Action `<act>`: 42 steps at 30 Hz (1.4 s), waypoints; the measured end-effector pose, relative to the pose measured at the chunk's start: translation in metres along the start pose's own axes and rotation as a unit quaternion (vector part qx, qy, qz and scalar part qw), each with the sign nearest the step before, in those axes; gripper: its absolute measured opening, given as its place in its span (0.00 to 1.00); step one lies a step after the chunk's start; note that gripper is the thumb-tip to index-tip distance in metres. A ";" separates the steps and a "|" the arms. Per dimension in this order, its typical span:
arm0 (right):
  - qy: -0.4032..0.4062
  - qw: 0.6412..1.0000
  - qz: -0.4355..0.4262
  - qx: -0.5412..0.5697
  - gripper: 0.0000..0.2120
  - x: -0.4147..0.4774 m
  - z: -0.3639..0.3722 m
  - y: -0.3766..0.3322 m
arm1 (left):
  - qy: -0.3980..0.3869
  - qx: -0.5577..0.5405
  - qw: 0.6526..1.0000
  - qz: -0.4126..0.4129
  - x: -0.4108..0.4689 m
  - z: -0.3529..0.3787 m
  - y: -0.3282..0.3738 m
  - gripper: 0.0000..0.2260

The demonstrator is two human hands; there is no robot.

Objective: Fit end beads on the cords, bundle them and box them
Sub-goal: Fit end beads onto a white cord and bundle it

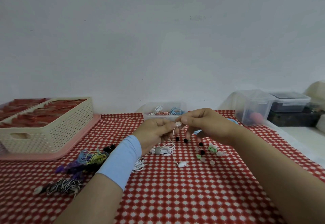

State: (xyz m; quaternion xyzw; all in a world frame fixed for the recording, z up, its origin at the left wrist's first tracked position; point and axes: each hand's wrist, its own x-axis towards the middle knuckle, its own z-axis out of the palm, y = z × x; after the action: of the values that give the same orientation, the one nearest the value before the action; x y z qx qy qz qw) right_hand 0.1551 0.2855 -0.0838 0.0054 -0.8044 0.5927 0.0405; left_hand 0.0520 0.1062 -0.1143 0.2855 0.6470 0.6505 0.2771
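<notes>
Table (175, 197): it has a red and white cloth on it, and all the things sit on it.
Basket (52, 135): cream with little holes, far left, on a pink tray (70, 151). Red things lie inside.
Clear box (158, 117): at the back in the middle, just behind the hands. Rolled cords in white, orange and blue lie in it.
Left hand (154, 132): up over the middle of the table. Its grip pinches the top of the white cord (173, 146).
Right hand (209, 125): fingertips meet the left fingertips. Its grip pinches the white tip of the same cord.
Coloured cords (91, 160): a messy pile beside the left arm, near the basket.
White cord: hangs from the fingers down to the cloth. Part is rolled up with a grey band under the left hand.
Beads (202, 152): small black, green and see-through ones, spread on the cloth under the right hand.
</notes>
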 end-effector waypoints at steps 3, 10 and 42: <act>-0.017 0.999 0.020 0.034 0.10 0.000 0.000 0.001 | -0.020 -0.005 1.000 0.008 0.000 0.001 0.000 0.07; -0.007 0.999 0.016 0.044 0.07 0.002 0.004 0.003 | -0.024 -0.007 1.000 0.012 -0.002 0.002 -0.002 0.08; -0.011 0.992 0.031 -0.120 0.06 0.005 -0.002 0.003 | 0.024 0.350 0.934 0.072 -0.004 -0.005 0.020 0.08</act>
State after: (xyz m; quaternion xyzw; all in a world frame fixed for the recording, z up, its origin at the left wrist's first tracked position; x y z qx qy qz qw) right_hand 0.1501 0.2882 -0.0857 -0.0184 -0.8698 0.4930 0.0139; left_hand 0.0516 0.0996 -0.0941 0.3943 0.8180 0.4075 0.0966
